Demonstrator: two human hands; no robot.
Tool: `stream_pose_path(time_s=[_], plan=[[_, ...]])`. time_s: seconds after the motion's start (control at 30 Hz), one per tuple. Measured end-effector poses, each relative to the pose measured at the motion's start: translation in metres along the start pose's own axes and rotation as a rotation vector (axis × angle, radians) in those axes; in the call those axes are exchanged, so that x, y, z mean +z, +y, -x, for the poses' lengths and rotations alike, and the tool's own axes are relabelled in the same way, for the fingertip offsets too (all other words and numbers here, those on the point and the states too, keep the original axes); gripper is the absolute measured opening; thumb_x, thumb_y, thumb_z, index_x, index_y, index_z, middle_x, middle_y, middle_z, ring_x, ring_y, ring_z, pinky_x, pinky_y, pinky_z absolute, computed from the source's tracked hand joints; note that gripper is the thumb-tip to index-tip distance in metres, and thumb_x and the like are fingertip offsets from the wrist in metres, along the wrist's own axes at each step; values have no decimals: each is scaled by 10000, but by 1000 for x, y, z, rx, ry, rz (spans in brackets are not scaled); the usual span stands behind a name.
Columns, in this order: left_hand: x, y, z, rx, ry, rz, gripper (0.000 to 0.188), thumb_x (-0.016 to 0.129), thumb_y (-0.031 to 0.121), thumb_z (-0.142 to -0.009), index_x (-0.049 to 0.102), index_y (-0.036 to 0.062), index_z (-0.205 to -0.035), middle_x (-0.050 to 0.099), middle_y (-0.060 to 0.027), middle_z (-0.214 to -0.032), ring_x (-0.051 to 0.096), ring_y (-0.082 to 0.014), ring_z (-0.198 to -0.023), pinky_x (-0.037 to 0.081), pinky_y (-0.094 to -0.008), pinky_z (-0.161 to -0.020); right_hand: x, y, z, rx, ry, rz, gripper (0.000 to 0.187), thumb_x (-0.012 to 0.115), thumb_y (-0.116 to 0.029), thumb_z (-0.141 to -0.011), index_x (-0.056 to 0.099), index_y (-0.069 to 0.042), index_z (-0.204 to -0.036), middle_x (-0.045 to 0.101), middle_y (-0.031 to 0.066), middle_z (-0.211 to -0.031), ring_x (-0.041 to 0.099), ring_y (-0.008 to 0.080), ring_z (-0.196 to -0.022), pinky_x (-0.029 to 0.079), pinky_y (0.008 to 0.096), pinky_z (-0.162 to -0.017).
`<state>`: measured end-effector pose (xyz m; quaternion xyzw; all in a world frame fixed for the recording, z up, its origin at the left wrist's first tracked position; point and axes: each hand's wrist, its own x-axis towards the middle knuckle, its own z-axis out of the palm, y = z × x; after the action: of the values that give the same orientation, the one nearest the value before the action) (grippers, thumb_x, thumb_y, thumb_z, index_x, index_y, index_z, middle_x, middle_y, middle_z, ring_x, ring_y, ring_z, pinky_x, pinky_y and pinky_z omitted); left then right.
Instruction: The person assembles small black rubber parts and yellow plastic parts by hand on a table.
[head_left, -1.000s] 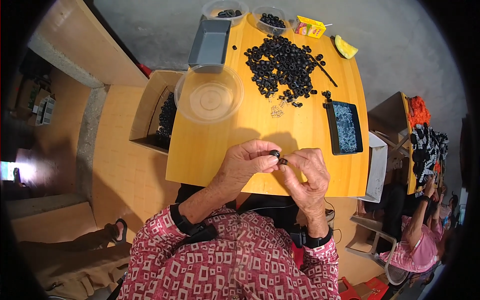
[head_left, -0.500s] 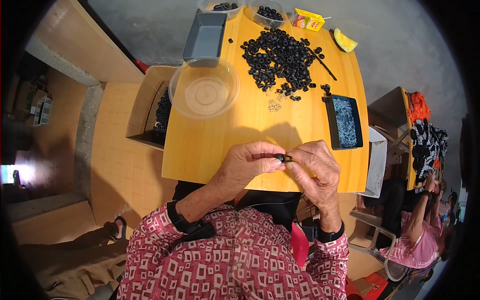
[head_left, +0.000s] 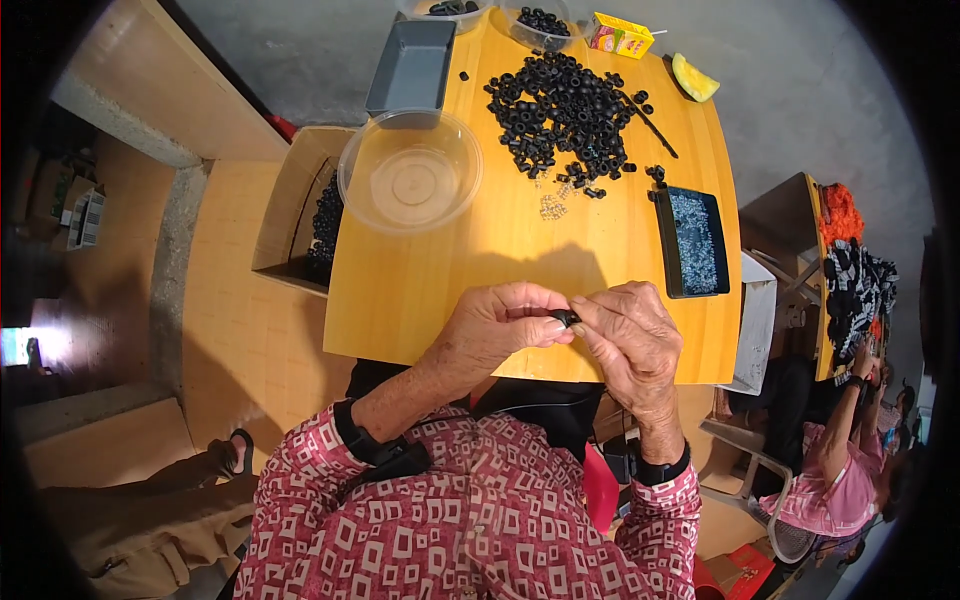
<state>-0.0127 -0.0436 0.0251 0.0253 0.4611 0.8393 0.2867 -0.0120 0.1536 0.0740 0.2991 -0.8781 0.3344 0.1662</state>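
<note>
Over the near edge of the wooden table point(head_left: 450, 330), my left hand point(head_left: 500, 322) pinches a small black part point(head_left: 564, 317) between thumb and fingertips. My right hand point(head_left: 632, 335) meets it from the other side, its thumb and finger closed at the part's right end. The fingertips hide most of the piece. Farther back lies a heap of small black ring-shaped parts point(head_left: 560, 115), with a few tiny clear pieces point(head_left: 553, 206) at its near edge. A black tray point(head_left: 697, 245) of small clear pieces stands to the right.
At the left are a clear round bowl point(head_left: 410, 215), a grey tray point(head_left: 412, 65) and a cardboard box point(head_left: 285, 220) of black parts on the floor side. A yellow drink carton point(head_left: 622, 37) and a melon slice point(head_left: 694, 78) sit at the back. Another person point(head_left: 840, 460) works at right.
My fingers have drawn closer around the black part, so less of it shows between them. Both hands stay in nearly the same place, and the view has shifted slightly.
</note>
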Motion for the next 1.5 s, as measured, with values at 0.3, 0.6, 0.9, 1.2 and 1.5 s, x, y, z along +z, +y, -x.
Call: stream_pose_path(time_s=[0.3,0.6,0.9,1.2,1.5], plan=[[2,-2,0,8,-24,21,245,639,72,-929,623,-36,-1148,687,-121,-1079,682,-184,-990,545,-290,-880,-1,1,6,145,56,-107,249,773,-13,-724,745,-25,-971,680,84,-872,624,235,-800,505,328,-722],[1,-4,0,22,-21,0,245,632,66,-930,624,-35,-1153,685,-111,-1081,677,-176,-992,542,-287,-880,-1,-2,3,46,13,-12,266,774,-16,-723,744,-33,-986,677,80,-884,621,243,-805,503,334,-737],[-1,-5,1,-7,-34,40,240,629,54,-928,624,-34,-1152,681,-107,-1075,681,-182,-989,545,-294,-896,11,0,13,98,63,-159,269,769,-34,-739,747,-37,-1007,683,75,-889,615,240,-818,498,342,-749],[0,-12,1,39,-41,14,210,644,67,-927,637,-20,-1118,684,-97,-1047,684,-179,-963,557,-295,-878,24,-3,26,223,157,-186,269,756,-36,-752,749,-43,-1020,680,79,-904,563,257,-872,477,348,-796],[2,-12,0,-50,-9,9,222,649,96,-933,654,-10,-1129,686,-75,-1033,673,-135,-923,558,-271,-861,28,-5,34,186,143,-116,295,763,6,-728,746,-36,-1020,672,80,-930,568,259,-871,480,353,-801]])
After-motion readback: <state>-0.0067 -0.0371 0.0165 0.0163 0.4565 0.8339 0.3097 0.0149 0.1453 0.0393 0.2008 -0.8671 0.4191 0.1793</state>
